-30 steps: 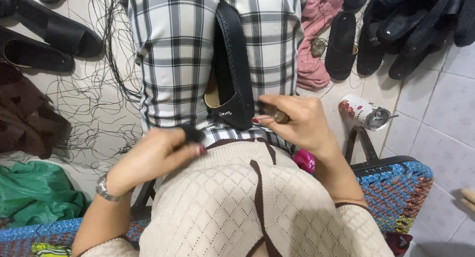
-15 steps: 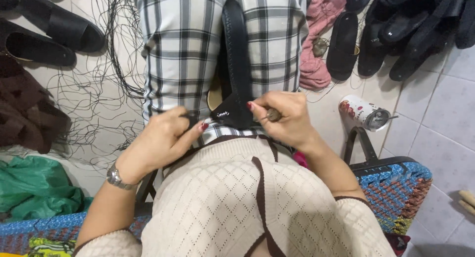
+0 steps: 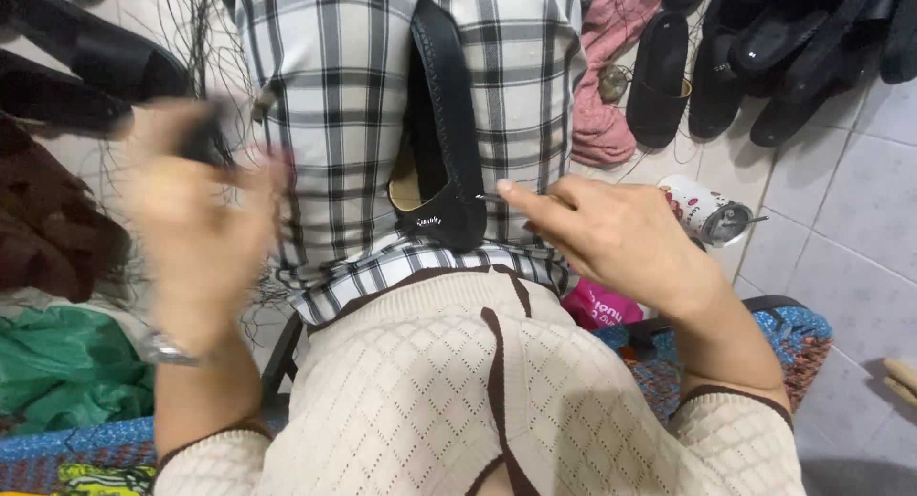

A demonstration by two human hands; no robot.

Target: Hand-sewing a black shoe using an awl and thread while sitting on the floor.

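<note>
My right hand (image 3: 621,238) pinches a thin needle (image 3: 489,198) against the heel of the black shoe (image 3: 444,133), which lies on my checked lap (image 3: 344,124). My left hand (image 3: 205,210), blurred, is raised left of the shoe, closed around a small dark object (image 3: 202,145) I cannot identify.

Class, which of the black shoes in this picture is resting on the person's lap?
The shoe on the checked skirt, beside the right hand; the others lie on the tiled floor.

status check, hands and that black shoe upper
Left hand raised, blurred, gripping small dark tool. Right hand pinching needle at black shoe upper on lap. Nothing blocking.
</note>
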